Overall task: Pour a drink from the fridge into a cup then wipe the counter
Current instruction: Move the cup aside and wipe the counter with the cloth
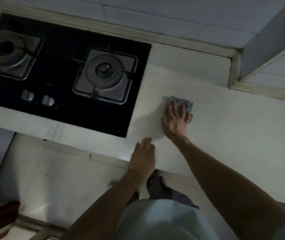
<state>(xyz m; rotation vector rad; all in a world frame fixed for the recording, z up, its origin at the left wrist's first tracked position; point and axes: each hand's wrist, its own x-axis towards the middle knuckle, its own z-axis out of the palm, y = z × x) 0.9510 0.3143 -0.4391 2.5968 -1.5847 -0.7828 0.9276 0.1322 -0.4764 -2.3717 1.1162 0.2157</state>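
The pale worktop (225,132) is what needs wiping. The step probably goes best with flat, even pressure and overlapping passes, working from the edge of the black gas hob (60,54) toward the bare stretch on the right.

The right hand (176,120) lies spread, fingers fairly straight, pressing down on a small blue-grey cloth (189,103); it pins the cloth rather than clutching it. The left hand (142,158) lies at the worktop's front edge, fingers straight and close together, holding nothing. It is likely there as a brace.

The cloth sits under the right hand's fingers and pokes out beyond the fingertips. It is near the hob's right side and well apart from the left hand. No cup or drink is in view.
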